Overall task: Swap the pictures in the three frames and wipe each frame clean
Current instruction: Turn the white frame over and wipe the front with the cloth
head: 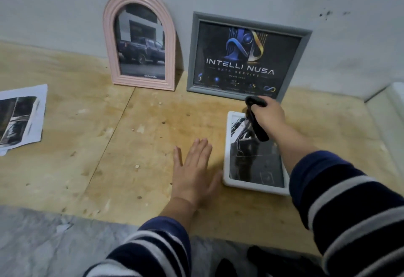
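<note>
White frame [227, 145]: lay flat near the counter's [109, 145] right edge; rigid, light, glazed, so fragile and slippery; you should have gripped its rim. Your right hand [267, 116] clutched a black cloth [254, 119] above it; left hand [194, 167] rested flat beside it.

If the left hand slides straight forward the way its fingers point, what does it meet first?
Probably the grey frame leaning on the wall. The left hand points up-right over bare wood; depth is unclear.
</note>
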A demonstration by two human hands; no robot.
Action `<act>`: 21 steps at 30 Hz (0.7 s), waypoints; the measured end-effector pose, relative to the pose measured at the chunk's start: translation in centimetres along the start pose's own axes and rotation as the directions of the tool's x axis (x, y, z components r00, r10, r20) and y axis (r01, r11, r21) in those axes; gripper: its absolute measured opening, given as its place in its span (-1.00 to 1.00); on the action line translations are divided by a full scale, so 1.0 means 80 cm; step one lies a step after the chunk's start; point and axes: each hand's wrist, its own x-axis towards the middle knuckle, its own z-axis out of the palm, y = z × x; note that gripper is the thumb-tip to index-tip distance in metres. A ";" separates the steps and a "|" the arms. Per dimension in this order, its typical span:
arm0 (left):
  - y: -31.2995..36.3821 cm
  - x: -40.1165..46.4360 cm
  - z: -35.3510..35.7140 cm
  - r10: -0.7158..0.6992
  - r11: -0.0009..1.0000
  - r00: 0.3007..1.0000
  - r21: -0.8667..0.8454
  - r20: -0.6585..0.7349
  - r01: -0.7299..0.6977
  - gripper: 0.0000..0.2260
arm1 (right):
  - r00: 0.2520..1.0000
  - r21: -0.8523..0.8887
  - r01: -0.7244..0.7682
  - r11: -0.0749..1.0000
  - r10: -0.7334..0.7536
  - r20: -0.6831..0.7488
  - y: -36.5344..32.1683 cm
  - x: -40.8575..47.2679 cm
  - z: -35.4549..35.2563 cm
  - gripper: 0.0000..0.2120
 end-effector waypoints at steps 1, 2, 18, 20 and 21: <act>0.002 0.002 -0.001 0.050 0.999 0.998 0.001 0.026 -0.050 -0.29 | 0.999 -0.004 -0.024 1.000 0.024 -0.027 0.007 0.001 -0.004 -0.64; 0.006 0.007 -0.001 0.098 0.995 0.993 -0.007 0.062 -0.097 -0.24 | 0.998 -0.003 -0.037 0.999 0.037 -0.050 0.012 0.001 -0.009 -0.63; 0.018 0.016 0.004 0.152 0.984 0.940 0.045 0.305 -0.174 -0.12 | 0.990 -0.546 0.140 0.826 -0.129 0.059 0.024 0.014 0.063 -0.43; 0.018 0.016 0.005 0.152 0.984 0.938 0.046 0.311 -0.175 -0.12 | 0.981 -0.565 0.191 0.803 -0.161 0.104 0.020 0.015 0.070 -0.44; 0.018 0.016 0.005 0.152 0.983 0.937 0.049 0.313 -0.176 -0.12 | 0.976 -0.588 0.219 0.779 -0.179 0.127 0.020 0.016 0.070 -0.45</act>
